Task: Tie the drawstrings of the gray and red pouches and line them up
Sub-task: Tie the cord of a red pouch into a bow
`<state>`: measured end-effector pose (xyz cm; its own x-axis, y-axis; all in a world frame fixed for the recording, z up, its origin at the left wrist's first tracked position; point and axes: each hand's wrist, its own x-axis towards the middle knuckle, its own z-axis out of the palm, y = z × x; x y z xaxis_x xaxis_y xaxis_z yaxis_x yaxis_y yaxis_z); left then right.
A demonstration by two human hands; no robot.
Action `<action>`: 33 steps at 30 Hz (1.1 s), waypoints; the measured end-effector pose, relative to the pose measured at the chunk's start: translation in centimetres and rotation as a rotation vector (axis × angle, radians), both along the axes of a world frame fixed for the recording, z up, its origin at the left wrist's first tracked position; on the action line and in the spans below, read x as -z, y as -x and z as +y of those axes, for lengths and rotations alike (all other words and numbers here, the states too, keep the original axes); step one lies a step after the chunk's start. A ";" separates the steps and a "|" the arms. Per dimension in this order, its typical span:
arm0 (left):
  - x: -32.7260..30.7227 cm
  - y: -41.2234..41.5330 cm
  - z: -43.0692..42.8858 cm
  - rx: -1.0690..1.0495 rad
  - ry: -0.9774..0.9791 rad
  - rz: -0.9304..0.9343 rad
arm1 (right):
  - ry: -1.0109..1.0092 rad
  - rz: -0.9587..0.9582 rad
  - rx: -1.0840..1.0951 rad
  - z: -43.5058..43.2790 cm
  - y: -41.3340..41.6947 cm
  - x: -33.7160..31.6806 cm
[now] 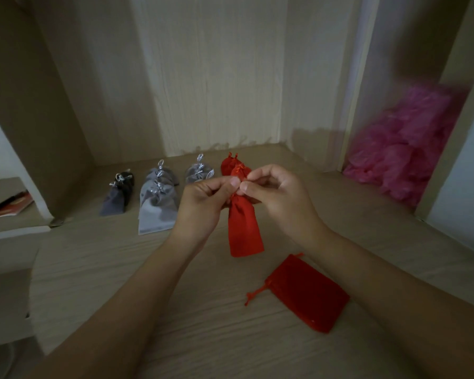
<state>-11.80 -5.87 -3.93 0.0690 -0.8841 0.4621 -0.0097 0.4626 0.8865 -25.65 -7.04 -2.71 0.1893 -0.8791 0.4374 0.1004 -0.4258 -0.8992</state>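
Note:
A red pouch hangs upright above the wooden surface, its neck cinched. My left hand and my right hand both pinch its red drawstring at the neck, thumbs nearly touching. A second red pouch lies flat and open-necked on the surface near me, strings trailing left. Behind my hands stand tied pouches in a row: a dark gray one, light gray ones, another gray one, and a red one partly hidden by my fingers.
The wooden surface sits inside a cabinet recess with wood walls behind and at both sides. A heap of pink fabric fills the right corner. A red booklet lies on a lower shelf at the far left.

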 end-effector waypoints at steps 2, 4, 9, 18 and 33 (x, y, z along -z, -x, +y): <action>-0.1 -0.1 0.1 0.004 0.033 -0.066 | -0.145 -0.050 -0.118 -0.2 0.2 -0.2; -0.3 -0.2 0.3 0.041 0.027 -0.095 | -0.188 -0.017 -0.234 -0.4 0.7 -0.6; -0.6 -0.2 0.6 0.157 -0.021 -0.129 | -0.256 0.072 -0.409 -0.9 2.1 -1.4; -0.4 0.1 0.4 0.170 -0.013 -0.119 | -0.259 0.058 -0.405 -1.3 2.2 -1.1; 0.1 -0.1 -0.3 -0.032 -0.068 0.027 | 0.043 0.183 -0.041 -1.1 0.6 -0.4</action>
<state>-11.74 -6.18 -4.00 0.1089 -0.9108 0.3983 0.0008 0.4008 0.9162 -26.27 -8.12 -2.30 0.3046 -0.8503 0.4292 -0.0455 -0.4631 -0.8852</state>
